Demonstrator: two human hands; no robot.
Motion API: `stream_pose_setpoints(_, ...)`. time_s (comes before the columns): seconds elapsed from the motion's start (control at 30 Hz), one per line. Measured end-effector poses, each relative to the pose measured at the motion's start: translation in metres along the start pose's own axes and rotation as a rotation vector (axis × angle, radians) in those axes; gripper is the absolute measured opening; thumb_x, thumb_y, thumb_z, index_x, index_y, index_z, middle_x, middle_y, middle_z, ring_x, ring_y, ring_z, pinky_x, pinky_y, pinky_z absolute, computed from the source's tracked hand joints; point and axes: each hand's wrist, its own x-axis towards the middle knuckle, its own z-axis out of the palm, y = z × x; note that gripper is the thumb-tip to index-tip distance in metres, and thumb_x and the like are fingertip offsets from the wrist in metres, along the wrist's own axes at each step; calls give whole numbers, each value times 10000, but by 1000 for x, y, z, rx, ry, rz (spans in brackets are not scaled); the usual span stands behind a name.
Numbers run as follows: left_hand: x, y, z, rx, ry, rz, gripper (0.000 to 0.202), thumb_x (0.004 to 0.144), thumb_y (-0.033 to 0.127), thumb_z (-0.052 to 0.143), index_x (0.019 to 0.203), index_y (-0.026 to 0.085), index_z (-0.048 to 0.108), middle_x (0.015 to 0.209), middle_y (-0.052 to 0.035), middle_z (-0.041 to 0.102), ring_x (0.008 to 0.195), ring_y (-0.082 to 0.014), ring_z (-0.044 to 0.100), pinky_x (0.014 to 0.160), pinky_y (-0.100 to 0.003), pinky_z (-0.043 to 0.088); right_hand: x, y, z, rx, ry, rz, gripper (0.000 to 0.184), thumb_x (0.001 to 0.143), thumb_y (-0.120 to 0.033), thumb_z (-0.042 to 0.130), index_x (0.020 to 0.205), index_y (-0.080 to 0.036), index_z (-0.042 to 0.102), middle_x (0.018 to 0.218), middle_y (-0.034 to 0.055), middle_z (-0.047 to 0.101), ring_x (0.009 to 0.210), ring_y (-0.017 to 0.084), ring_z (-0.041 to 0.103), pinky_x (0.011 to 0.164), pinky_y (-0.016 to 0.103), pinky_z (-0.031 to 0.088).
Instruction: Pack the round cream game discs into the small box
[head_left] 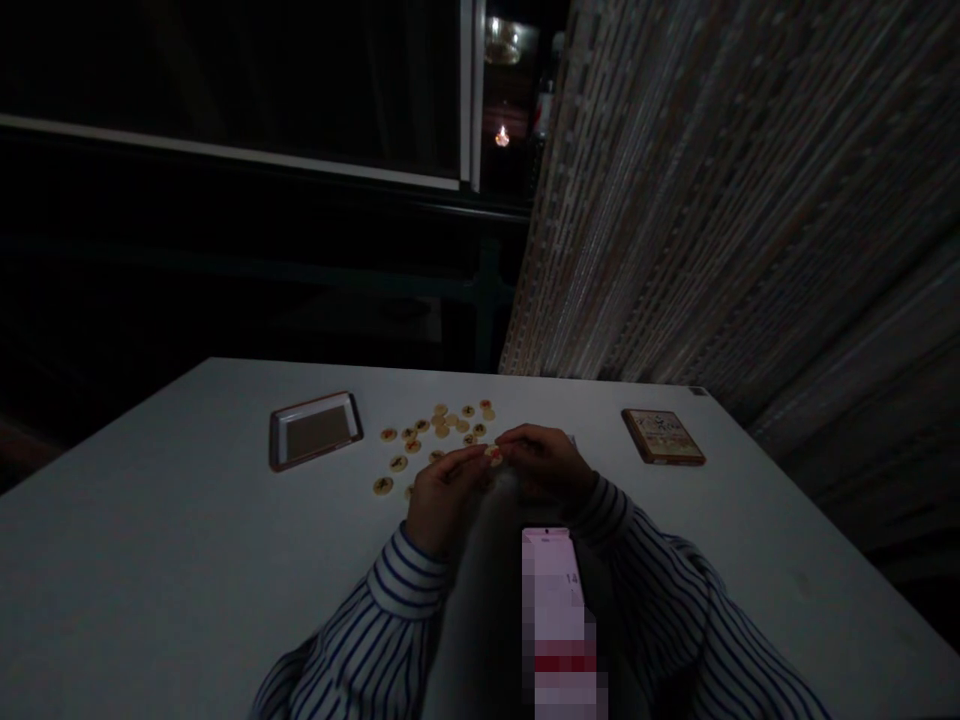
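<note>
Both my hands meet over a white table [150,560]. My left hand [442,495] and my right hand [544,460] are curled, fingertips pinching one small round tan game piece [493,455] between them. Several more round tan pieces [439,430], marked in red or black, lie scattered just beyond my hands. My sleeves are striped dark and white. It is dim, so which hand bears the piece is unclear.
An open shallow box tray [315,430] lies at the back left of the pieces. A flat brown box lid [663,436] lies at the right. A lit phone screen [559,620] hangs close under the camera. A woven blind [712,200] hangs on the right.
</note>
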Motion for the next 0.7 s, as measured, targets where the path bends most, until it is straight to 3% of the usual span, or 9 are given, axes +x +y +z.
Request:
stream_pose_setpoints(0.27, -7, 8, 21, 55, 13, -11, 241, 619, 313, 657, 811, 171, 677, 799, -42, 691, 754, -168, 623, 719, -281, 490, -15, 12, -15, -51, 59, -35, 193, 739, -320, 546, 836, -180, 636, 808, 30, 657, 745, 131, 595, 691, 256, 468)
stream_pose_setpoints(0.53, -5, -2, 34, 56, 15, -5, 293, 610, 341, 664, 831, 149, 667, 825, -59, 687, 807, -186, 613, 761, -301, 476, -29, 22, -22, -69, 32, -129, 320, 748, -388, 539, 978, -179, 614, 801, 36, 601, 685, 120, 561, 593, 230, 452)
stream_pose_setpoints(0.7, -1, -10, 37, 13, -34, -31, 311, 623, 366, 649, 850, 153, 658, 881, -63, 679, 849, -188, 607, 788, -305, 462, -31, 27, -24, -175, 87, -207, 283, 769, -364, 525, 970, -190, 621, 858, 59, 612, 765, 134, 567, 661, 251, 454)
